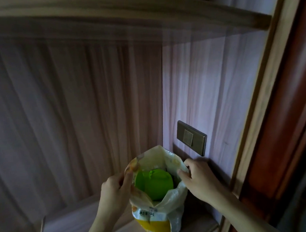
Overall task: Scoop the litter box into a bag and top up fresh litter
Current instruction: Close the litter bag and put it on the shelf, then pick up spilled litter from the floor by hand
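A white and yellow litter bag (156, 220) marked 5kg stands upright on a wooden shelf (79, 219), its mouth spread wide. Inside the mouth lies a bright green plastic scoop (153, 184). My left hand (115, 188) pinches the bag's left rim between thumb and fingers. On the right rim, my right hand (198, 179) grips the plastic. The two hands hold the opening apart. The litter itself is hidden under the scoop. No litter box is in view.
The bag stands in a wooden shelf niche with a panelled back wall (77, 111). A switch plate (191, 137) is mounted on the right side panel, just above my right hand. Another shelf board (143, 17) runs overhead. A dark red door frame (291, 126) stands at right.
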Demonstrator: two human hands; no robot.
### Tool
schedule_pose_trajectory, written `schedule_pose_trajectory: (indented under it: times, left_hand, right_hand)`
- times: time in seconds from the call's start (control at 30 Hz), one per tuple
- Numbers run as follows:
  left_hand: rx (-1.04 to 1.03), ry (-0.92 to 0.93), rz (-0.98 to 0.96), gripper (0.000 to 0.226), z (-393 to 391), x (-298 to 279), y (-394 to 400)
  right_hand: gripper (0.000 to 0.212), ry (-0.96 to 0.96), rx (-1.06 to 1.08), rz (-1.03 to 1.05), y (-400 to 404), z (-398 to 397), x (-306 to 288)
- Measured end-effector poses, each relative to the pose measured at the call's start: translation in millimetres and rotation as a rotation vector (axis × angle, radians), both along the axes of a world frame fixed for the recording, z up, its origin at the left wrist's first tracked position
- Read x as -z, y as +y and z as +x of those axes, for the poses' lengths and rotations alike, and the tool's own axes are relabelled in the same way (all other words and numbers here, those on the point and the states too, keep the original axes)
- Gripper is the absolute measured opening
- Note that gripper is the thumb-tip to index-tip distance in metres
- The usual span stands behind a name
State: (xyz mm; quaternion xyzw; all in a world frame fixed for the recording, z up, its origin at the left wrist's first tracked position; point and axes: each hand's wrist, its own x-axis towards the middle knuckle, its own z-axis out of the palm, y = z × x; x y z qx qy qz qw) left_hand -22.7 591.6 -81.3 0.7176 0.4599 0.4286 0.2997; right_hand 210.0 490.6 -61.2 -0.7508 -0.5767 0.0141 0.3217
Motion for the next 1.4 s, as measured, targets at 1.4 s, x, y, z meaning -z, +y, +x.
schedule_pose_trajectory:
  times: [1.4]
  left_hand:
    - [-0.487, 0.574, -0.157, 0.03, -226.3, 48.8, -277.7]
  right_hand:
    - [0.017, 0.006, -0.699, 0.004, -108.2, -186.0, 54.8]
